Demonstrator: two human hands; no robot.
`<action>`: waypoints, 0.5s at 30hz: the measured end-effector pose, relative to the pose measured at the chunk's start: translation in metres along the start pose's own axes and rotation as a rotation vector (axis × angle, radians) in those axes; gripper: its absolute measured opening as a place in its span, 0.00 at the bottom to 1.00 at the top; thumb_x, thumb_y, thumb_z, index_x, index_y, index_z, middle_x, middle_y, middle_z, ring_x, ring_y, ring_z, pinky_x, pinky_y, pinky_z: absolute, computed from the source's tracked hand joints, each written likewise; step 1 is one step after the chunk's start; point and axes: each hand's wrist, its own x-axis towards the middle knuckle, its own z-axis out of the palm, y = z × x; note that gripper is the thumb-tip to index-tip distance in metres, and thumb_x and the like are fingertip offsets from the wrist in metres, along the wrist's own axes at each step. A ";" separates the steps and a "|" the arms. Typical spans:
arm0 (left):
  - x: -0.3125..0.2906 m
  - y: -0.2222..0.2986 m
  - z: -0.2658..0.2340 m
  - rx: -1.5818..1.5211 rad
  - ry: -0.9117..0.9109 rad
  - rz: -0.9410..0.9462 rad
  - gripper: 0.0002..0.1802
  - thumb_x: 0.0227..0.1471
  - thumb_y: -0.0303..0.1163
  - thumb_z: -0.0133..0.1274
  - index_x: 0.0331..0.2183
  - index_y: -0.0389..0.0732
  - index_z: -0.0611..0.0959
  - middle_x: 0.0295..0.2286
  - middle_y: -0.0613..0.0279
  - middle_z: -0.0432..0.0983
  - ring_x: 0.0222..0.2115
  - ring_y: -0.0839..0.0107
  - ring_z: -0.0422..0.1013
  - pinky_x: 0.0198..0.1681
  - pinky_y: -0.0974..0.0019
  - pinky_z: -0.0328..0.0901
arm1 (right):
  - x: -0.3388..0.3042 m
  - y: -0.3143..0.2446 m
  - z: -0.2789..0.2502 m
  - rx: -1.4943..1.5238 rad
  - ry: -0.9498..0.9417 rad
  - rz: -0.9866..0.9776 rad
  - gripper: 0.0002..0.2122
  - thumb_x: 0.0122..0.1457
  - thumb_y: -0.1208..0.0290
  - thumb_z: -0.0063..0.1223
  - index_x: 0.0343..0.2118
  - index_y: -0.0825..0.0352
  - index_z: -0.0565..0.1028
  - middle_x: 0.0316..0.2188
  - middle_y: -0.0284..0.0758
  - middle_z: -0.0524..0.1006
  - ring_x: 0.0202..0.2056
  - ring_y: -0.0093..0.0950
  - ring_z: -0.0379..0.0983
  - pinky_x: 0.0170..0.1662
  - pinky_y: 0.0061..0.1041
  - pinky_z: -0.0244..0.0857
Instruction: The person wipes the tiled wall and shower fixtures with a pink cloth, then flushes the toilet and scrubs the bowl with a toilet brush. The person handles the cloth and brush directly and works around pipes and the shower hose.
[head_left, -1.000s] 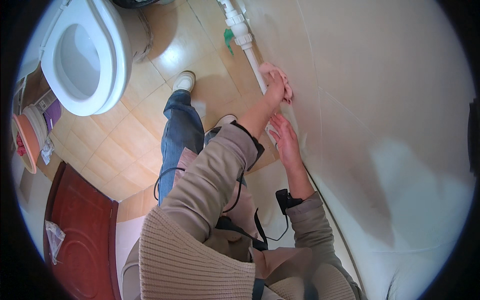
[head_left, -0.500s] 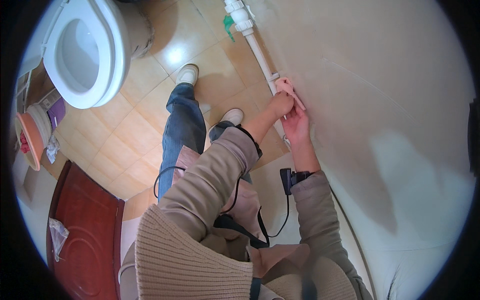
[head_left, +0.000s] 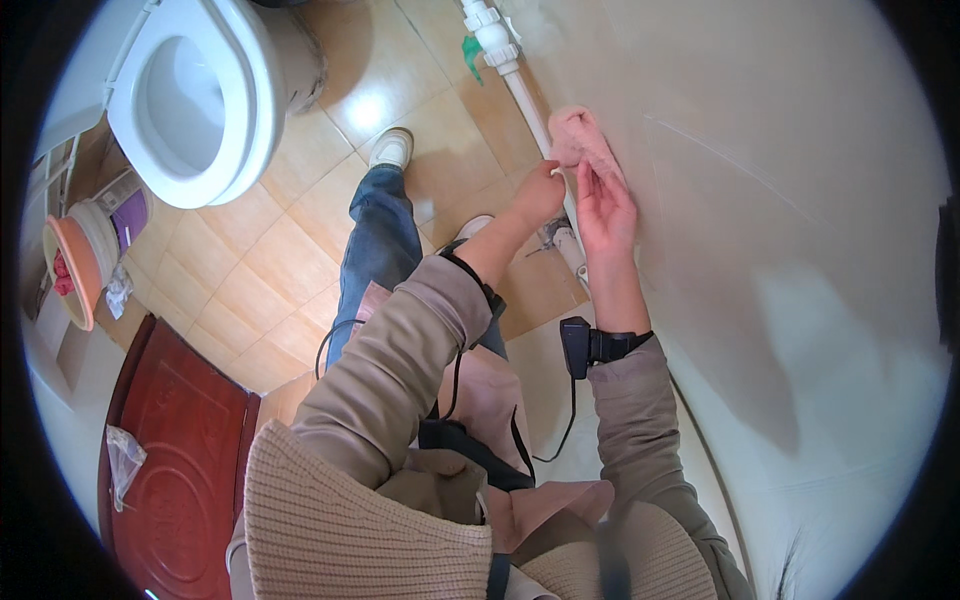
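A fuzzy pink cloth [head_left: 588, 146] is bunched against the pale wall beside the white pipe. My right hand [head_left: 606, 215] has its palm turned toward me, and its fingertips grip the lower end of the cloth. To the left of it, my left hand [head_left: 540, 193] is closed, apart from the cloth and close to the white pipe [head_left: 528, 108]. A small white bit shows at its fingertips; I cannot make out what it is. Black straps circle both wrists, with a black device on the right one.
Upper left stands a white toilet [head_left: 185, 105] with its seat showing. A stack of basins [head_left: 75, 265] sits at the far left above a dark red door [head_left: 185, 430]. The pipe carries a valve with a green handle [head_left: 472, 58]. A grey pipe fitting [head_left: 568, 242] lies behind my hands.
My left hand has come off the cloth and moved left. The cloth now sits higher and looks fuller, with my right hand still at it. The view has shifted slightly.
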 end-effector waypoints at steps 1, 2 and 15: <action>-0.004 0.007 -0.001 0.002 0.012 0.012 0.28 0.57 0.37 0.39 0.57 0.36 0.62 0.51 0.44 0.67 0.51 0.55 0.66 0.53 0.59 0.60 | -0.004 0.000 0.008 -0.047 0.075 -0.035 0.17 0.53 0.86 0.44 0.48 0.79 0.64 0.50 0.47 0.67 0.52 0.40 0.64 0.57 0.36 0.63; -0.006 0.014 -0.002 0.009 0.022 0.014 0.28 0.57 0.37 0.40 0.58 0.36 0.61 0.51 0.43 0.66 0.51 0.55 0.65 0.53 0.60 0.60 | -0.005 -0.001 0.015 -0.067 0.071 -0.048 0.18 0.53 0.87 0.43 0.49 0.79 0.64 0.50 0.47 0.67 0.52 0.40 0.64 0.57 0.36 0.62; -0.117 0.154 -0.028 -0.394 -0.112 0.411 0.30 0.56 0.33 0.43 0.58 0.34 0.58 0.51 0.51 0.66 0.52 0.64 0.63 0.54 0.65 0.58 | -0.111 -0.034 0.117 -0.100 -0.229 0.049 0.23 0.54 0.82 0.42 0.55 0.72 0.60 0.54 0.42 0.65 0.57 0.35 0.59 0.61 0.35 0.54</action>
